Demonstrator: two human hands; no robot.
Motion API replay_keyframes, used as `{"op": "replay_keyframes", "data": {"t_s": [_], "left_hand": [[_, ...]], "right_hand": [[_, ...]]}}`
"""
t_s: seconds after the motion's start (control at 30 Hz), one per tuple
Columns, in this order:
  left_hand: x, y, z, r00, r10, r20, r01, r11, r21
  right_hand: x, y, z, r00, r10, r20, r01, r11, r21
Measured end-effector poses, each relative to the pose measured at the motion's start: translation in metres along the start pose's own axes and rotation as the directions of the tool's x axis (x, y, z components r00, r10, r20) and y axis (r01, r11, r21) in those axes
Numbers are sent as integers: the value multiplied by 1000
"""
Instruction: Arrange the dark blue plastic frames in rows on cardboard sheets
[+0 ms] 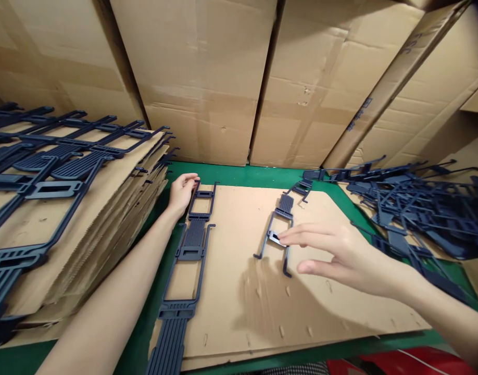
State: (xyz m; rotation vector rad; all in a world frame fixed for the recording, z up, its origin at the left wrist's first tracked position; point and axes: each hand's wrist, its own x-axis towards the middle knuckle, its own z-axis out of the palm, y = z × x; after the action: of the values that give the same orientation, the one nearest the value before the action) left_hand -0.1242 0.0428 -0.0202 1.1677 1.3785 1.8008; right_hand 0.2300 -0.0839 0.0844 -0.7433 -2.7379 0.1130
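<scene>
R arm [422, 299]; frame [274, 236] @ its grip [336, 255].

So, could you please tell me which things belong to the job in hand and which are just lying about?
Job, apparently:
frame row, left hand at far end
separate frame, right hand at it
cardboard sheet beneath
frame heap
loaded cardboard stack

Apparently just lying about:
boxes behind
red item

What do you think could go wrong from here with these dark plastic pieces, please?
The heap at right looks tangled, so pulling from it might drag others along. The nearest piece in the left row seems to extend beyond the cardboard sheet, so a bump could shift it. The loose piece at the right hand might slide if nudged.
</scene>
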Motion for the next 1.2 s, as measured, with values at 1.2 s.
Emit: {"op": "replay_keyframes", "data": {"t_s": [1.2], "left_hand": [[-2,1,5,998,58,36,-62,988,140]], "right_hand": [[-150,125,-9,638,678,365,-686,716,-130]]}}
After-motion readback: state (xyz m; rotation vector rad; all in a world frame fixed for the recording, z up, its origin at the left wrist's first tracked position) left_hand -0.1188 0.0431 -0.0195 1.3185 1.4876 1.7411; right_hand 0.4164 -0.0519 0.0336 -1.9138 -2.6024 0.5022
